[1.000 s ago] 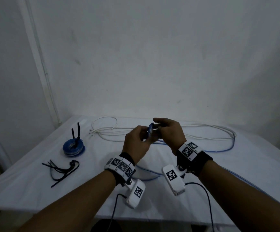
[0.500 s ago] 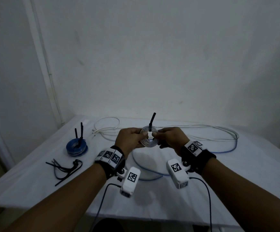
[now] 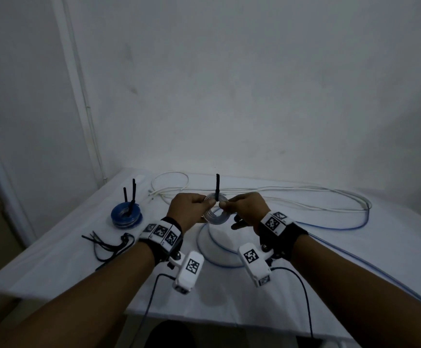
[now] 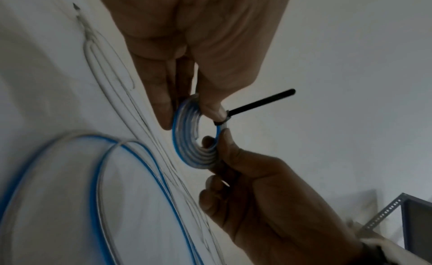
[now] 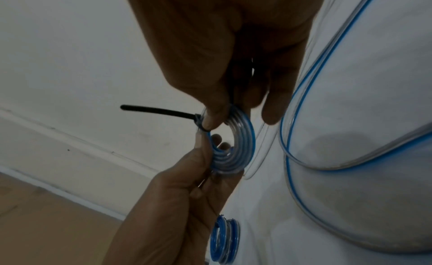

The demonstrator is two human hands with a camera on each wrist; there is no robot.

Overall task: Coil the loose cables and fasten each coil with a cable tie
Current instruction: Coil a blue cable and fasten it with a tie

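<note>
Both hands hold a small coil of blue-and-clear cable above the table. A black cable tie is cinched round the coil's top, its tail standing straight up. My left hand pinches the coil's left side. My right hand pinches its right side. In the left wrist view, thumb and finger clamp the coil beside the tie. The right wrist view shows the coil and the tie's tail pointing left.
A stack of tied blue coils with upright tie tails sits at the left. Spare black ties lie in front of it. Loose white cable runs along the back. Loose blue cable loops under my hands and off to the right.
A second ago the coil was edge-on between my hands. It has turned to face me, and the tie's tail now stands up from its top.
</note>
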